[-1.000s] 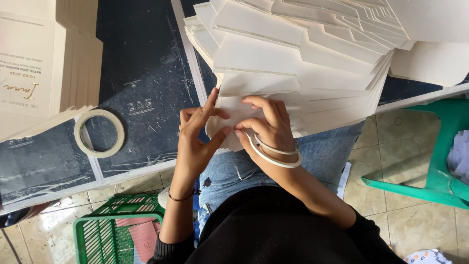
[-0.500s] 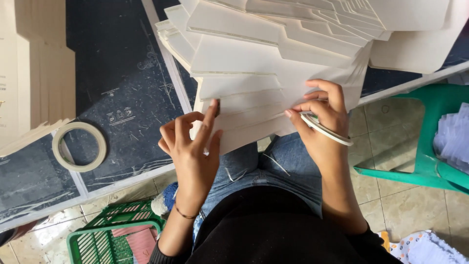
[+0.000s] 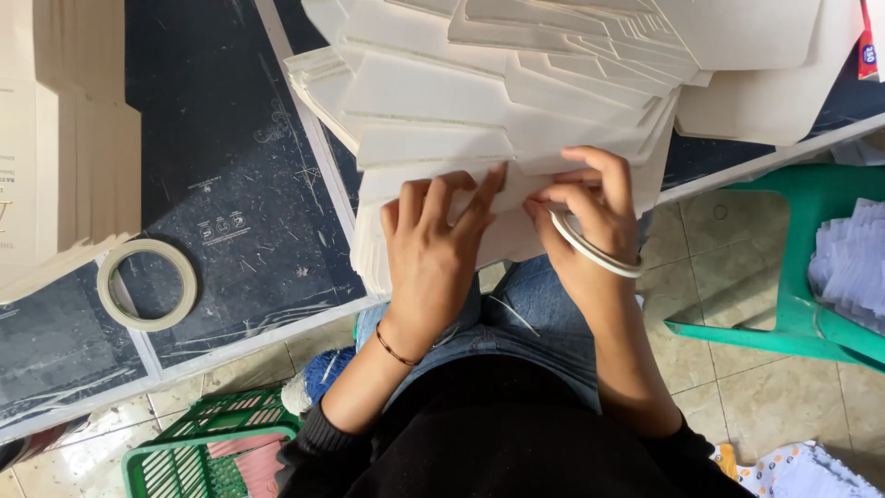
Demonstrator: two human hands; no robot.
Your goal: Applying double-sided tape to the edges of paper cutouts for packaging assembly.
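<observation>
The left hand (image 3: 433,254) lies flat on the lowest card (image 3: 433,180) in a big fanned pile (image 3: 516,83) of cream cards. Its fingers are spread and press down, so it grips nothing; it just keeps the card from sliding. The right hand (image 3: 585,207) is curled, and its fingertips pinch the edge of that same card just beside the left fingers. A thin roll of tape (image 3: 595,249) hangs round the right hand like a bangle, so the tape stays close while both hands are busy.

The card sticks out over the edge of the dark table (image 3: 230,184), above the person's lap in blue jeans (image 3: 525,314). The pile is fanned out like steps, so each card shows a bit of its edge and is easy to pick.

A second roll of tape (image 3: 147,284) lies flat on the table, well apart on the left. Beside it stands another stack (image 3: 55,157) of cream cards. A green basket (image 3: 212,452) sits on the floor under the left arm. A green chair (image 3: 793,267) on the right holds white papers (image 3: 853,263)
</observation>
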